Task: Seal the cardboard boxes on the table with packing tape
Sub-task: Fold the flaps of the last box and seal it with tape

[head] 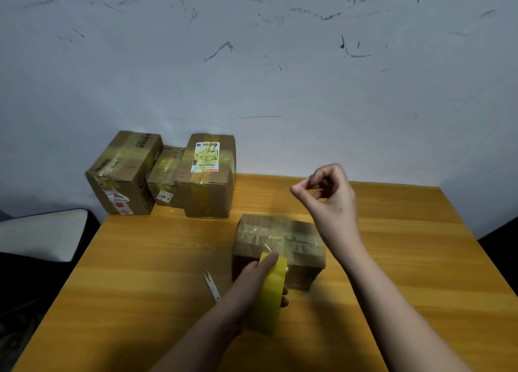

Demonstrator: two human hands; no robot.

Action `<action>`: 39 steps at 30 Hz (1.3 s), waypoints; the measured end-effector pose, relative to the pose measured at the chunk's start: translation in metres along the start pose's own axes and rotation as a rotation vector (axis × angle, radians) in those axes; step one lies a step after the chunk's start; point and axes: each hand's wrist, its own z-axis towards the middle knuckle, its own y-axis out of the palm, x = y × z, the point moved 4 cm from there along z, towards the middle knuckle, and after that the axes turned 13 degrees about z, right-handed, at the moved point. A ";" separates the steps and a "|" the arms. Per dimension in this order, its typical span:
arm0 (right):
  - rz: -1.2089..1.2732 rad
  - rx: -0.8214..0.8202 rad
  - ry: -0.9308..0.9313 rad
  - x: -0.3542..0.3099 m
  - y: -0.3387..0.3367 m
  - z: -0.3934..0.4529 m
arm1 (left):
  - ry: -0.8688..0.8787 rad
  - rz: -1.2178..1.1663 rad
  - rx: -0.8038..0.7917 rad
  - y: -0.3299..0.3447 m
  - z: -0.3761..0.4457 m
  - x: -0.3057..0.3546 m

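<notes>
While left hand [252, 285] grips tape roll [271, 293] at box [280, 245] mid-tabletop, right hand [329, 195] pinches, apparently drawing clear tape across to seal; strip itself hard to see

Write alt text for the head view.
A person's left hand grips a yellow tape roll against a small cardboard box on a wooden table; the right hand hovers above, fingers pinched. Three taped boxes stand behind, small snips nearby.

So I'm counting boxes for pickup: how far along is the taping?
Three boxes at the table's back left already carry tape. The near box has tape across its top; the left hand holds the tape roll against it, and the right hand is raised, pinching. Cutting with the snips remains.
</notes>
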 end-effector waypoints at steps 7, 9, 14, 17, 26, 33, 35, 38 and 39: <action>0.189 -0.021 0.373 0.086 -0.017 0.027 | -0.128 -0.023 -0.037 0.023 0.008 -0.010; 0.182 -0.035 0.425 0.109 -0.017 0.028 | -0.142 -0.003 -0.003 0.027 0.013 -0.011; 0.108 -0.040 0.526 0.150 -0.022 0.032 | -0.231 -0.049 -0.009 0.029 0.027 -0.009; 0.028 -0.083 0.541 0.164 -0.021 0.035 | -0.281 -0.120 -0.012 0.028 0.032 -0.008; -0.136 -0.078 0.516 0.182 -0.025 0.037 | -0.323 -0.066 -0.003 0.025 0.051 -0.008; -0.215 -0.093 0.526 0.193 -0.022 0.036 | -0.355 -0.047 0.015 0.020 0.058 -0.014; -0.239 -0.105 0.544 0.197 -0.022 0.035 | -0.361 -0.038 0.007 0.020 0.059 -0.015; -0.307 -0.126 0.559 0.199 -0.022 0.035 | -0.367 -0.046 0.013 0.020 0.062 -0.016; -0.347 -0.139 0.562 0.199 -0.021 0.036 | -0.369 -0.051 0.015 0.019 0.063 -0.017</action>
